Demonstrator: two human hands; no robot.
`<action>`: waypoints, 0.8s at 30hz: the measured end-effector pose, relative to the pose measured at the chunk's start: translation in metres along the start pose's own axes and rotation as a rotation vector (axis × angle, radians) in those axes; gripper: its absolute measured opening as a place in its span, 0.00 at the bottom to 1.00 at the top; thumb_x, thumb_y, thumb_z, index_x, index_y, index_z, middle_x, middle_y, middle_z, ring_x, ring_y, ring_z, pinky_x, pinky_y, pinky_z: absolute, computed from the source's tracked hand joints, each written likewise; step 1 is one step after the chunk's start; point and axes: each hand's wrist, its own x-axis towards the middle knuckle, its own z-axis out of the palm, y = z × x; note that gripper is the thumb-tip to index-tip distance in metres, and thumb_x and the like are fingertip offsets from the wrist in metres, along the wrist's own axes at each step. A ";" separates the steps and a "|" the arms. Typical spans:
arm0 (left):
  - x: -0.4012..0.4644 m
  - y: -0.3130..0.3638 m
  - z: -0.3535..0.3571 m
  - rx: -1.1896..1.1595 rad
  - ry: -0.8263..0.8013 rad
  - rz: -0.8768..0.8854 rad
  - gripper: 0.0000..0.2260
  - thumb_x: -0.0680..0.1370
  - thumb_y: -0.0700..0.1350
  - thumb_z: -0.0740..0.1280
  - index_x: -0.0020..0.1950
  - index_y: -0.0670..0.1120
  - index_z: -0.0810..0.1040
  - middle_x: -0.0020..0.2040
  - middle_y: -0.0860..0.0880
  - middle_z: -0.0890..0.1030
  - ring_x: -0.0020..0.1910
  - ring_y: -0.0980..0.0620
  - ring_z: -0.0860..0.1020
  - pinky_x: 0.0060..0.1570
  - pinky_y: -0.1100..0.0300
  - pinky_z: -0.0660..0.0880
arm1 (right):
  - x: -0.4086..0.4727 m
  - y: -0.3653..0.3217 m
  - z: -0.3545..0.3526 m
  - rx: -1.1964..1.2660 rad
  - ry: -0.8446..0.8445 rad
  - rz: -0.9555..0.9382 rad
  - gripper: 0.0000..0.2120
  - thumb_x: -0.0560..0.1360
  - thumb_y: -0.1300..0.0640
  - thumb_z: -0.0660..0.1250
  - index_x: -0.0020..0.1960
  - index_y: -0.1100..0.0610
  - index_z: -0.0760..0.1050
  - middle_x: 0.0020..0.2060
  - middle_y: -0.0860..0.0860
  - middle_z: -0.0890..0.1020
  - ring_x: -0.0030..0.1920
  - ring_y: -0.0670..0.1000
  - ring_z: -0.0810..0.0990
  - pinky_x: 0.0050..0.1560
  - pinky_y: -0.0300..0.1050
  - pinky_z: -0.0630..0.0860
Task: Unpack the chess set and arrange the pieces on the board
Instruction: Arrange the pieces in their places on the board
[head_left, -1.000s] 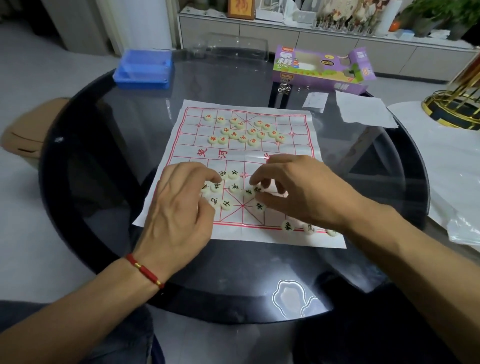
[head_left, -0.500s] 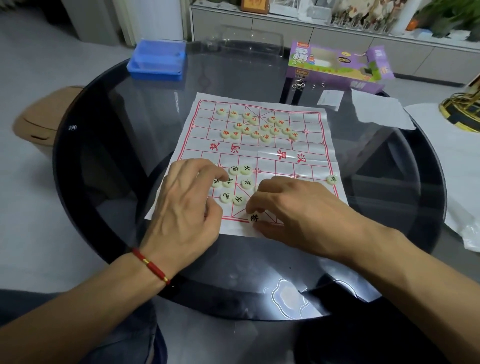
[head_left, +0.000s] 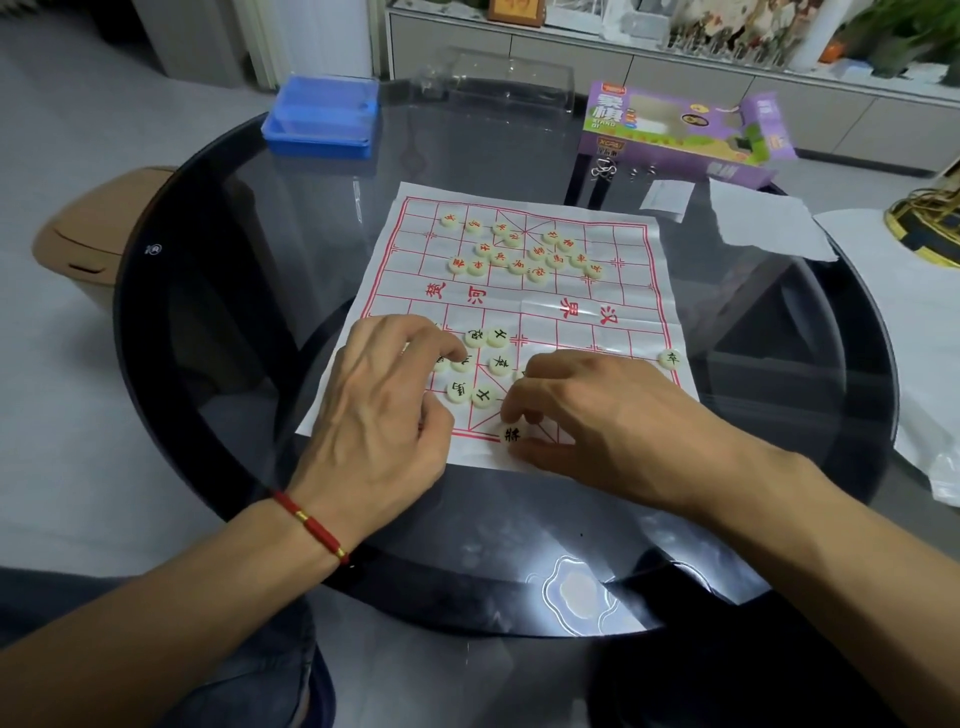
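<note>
The paper chess board (head_left: 613, 291) with a red grid lies in the middle of the round glass table. Several red-marked pieces (head_left: 519, 252) sit bunched on its far half. Several black-marked pieces (head_left: 491, 364) lie loose on the near half. One black piece (head_left: 669, 358) sits alone at the board's right edge. My left hand (head_left: 384, 410) rests on the near left part with bent fingers, its fingertips touching black pieces. My right hand (head_left: 602, 415) pinches a black piece (head_left: 511, 434) between thumb and index finger on the board's near edge line.
The purple chess box (head_left: 680, 130) stands open at the back right, with a clear plastic tray (head_left: 498, 88) to its left. A blue lidded box (head_left: 322, 117) sits at the back left. White paper scraps (head_left: 763, 218) lie right of the board.
My right hand has drawn back from the middle of the near half to the near edge line with a black piece. One black piece now lies at the right edge. My left hand stayed put.
</note>
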 end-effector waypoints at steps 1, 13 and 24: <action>0.000 0.000 0.000 -0.001 0.001 0.002 0.18 0.71 0.31 0.68 0.58 0.45 0.76 0.57 0.49 0.77 0.60 0.48 0.72 0.59 0.54 0.72 | 0.000 0.000 -0.002 -0.003 -0.001 0.000 0.15 0.79 0.40 0.65 0.63 0.45 0.76 0.54 0.44 0.79 0.52 0.50 0.78 0.43 0.43 0.72; 0.000 0.002 -0.001 -0.008 -0.001 -0.011 0.19 0.70 0.31 0.67 0.58 0.46 0.77 0.57 0.49 0.76 0.60 0.48 0.71 0.61 0.56 0.70 | 0.031 -0.011 -0.002 -0.165 0.070 0.047 0.15 0.82 0.43 0.61 0.58 0.51 0.78 0.48 0.49 0.77 0.48 0.54 0.76 0.36 0.46 0.70; -0.001 -0.001 0.000 -0.020 -0.007 -0.014 0.17 0.72 0.32 0.67 0.58 0.46 0.76 0.58 0.49 0.76 0.62 0.49 0.71 0.62 0.57 0.70 | -0.012 0.016 -0.029 -0.018 0.014 0.047 0.12 0.78 0.44 0.66 0.57 0.45 0.81 0.49 0.43 0.80 0.45 0.47 0.79 0.43 0.47 0.80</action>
